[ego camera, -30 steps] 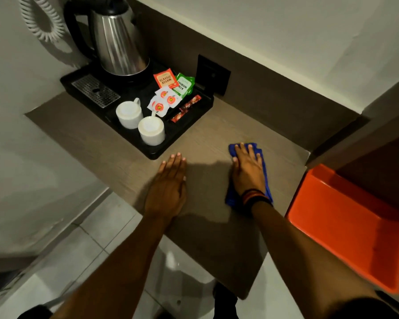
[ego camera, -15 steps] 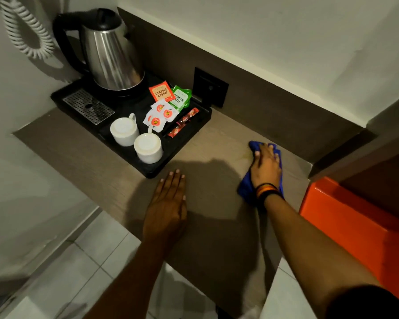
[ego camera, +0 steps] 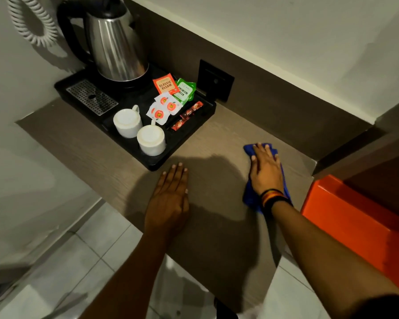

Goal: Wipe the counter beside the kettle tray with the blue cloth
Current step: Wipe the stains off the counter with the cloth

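A blue cloth (ego camera: 249,196) lies flat on the brown wooden counter (ego camera: 219,139), to the right of the black kettle tray (ego camera: 158,165). My right hand (ego camera: 264,170), with bands on the wrist, presses flat on top of the cloth and covers most of it. Blue edges show beyond the fingertips and beside the wrist. My left hand (ego camera: 169,199) rests palm down on the bare counter, fingers together, just in front of the tray's near corner and holding nothing.
The tray carries a steel kettle (ego camera: 115,49), two upturned white cups (ego camera: 127,122), tea sachets (ego camera: 166,85) and a drip grid. A black wall socket (ego camera: 214,80) sits behind. An orange bin (ego camera: 357,229) stands right of the counter. A coiled cord (ego camera: 30,21) hangs at the top left.
My right hand slid the cloth away toward the back wall, then drew it back slightly and leftward. My left hand stayed planted on the counter.
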